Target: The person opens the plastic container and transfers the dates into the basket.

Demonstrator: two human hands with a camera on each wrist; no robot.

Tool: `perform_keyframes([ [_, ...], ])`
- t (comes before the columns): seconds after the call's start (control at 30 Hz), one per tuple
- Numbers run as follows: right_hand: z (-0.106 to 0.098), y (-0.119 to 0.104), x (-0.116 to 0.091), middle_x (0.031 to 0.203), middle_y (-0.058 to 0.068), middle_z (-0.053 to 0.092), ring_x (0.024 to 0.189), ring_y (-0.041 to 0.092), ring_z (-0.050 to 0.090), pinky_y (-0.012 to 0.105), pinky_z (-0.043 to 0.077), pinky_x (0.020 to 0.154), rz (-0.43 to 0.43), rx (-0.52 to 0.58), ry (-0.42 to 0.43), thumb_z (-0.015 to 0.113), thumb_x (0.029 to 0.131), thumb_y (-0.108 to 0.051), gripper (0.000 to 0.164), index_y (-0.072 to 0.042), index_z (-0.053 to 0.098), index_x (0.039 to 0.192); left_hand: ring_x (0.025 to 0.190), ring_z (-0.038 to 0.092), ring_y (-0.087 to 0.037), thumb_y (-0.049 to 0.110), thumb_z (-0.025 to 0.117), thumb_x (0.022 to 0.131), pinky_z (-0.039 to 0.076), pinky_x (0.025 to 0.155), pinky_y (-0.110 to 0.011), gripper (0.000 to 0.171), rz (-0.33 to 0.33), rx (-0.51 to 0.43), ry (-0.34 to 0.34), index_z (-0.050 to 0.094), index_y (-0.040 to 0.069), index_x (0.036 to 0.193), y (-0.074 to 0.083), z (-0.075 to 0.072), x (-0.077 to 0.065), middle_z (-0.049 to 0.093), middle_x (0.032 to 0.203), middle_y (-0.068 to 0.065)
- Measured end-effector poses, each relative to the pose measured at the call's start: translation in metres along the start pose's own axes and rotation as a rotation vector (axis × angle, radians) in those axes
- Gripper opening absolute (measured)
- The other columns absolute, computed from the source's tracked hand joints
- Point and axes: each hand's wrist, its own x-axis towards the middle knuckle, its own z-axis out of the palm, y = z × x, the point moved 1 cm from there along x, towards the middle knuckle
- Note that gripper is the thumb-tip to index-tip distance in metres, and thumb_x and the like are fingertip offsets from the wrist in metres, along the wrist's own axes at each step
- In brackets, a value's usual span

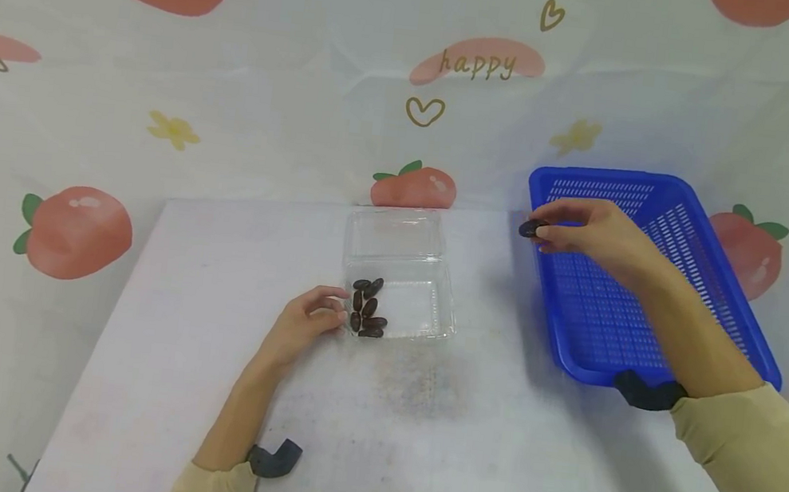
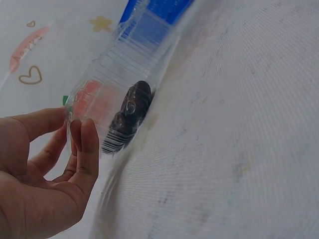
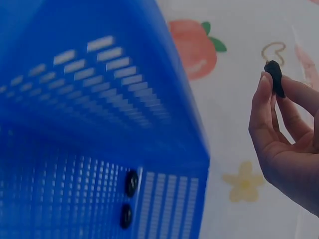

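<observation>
Dark oval piece (image 1: 528,228) pinched between thumb and fingers of right hand (image 1: 594,235), by the left rim of blue basket (image 1: 549,320). Left hand (image 1: 303,321), fingers bent, touches clear box (image 1: 411,308); pinch cannot be told. Bare tabletop (image 1: 491,320) separates box and basket.

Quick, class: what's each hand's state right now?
Left hand: at the clear container's edge; grip cannot be told.
Right hand: closed, pinching a dark oval piece.

Box (image 1: 413,304): glossy plast.; basket (image 1: 589,315): smooth plast.; dk pcs (image 1: 369,307): glossy.
</observation>
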Motion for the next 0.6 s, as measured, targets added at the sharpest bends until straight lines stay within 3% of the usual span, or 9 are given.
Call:
perform_keyframes([
  [0.2, -0.03, 0.015, 0.002, 0.117, 0.004, 0.068, 0.103, 0.019, 0.069, 0.022, 0.055, 0.085, 0.008, -0.018, 0.039, 0.065, 0.097, -0.026, 0.039, -0.004, 0.062, 0.13, 0.081, 0.065, -0.017, 0.003, 0.067, 0.093, 0.057, 0.082, -0.032, 0.037, 0.001, -0.004, 0.003, 0.059, 0.001, 0.128, 0.0, 0.0, 0.0, 0.056, 0.1, -0.008],
  [0.6, -0.072, 0.059, 0.015, 0.109, -0.002, 0.069, 0.099, 0.011, 0.069, 0.026, 0.056, 0.085, -0.009, 0.19, 0.025, 0.061, 0.098, -0.008, 0.027, -0.002, 0.063, 0.125, 0.08, 0.064, -0.016, 0.002, 0.067, 0.092, 0.057, 0.082, -0.032, 0.037, -0.001, -0.013, 0.003, 0.059, 0.0, 0.128, 0.0, 0.001, 0.0, 0.056, 0.099, -0.008],
])
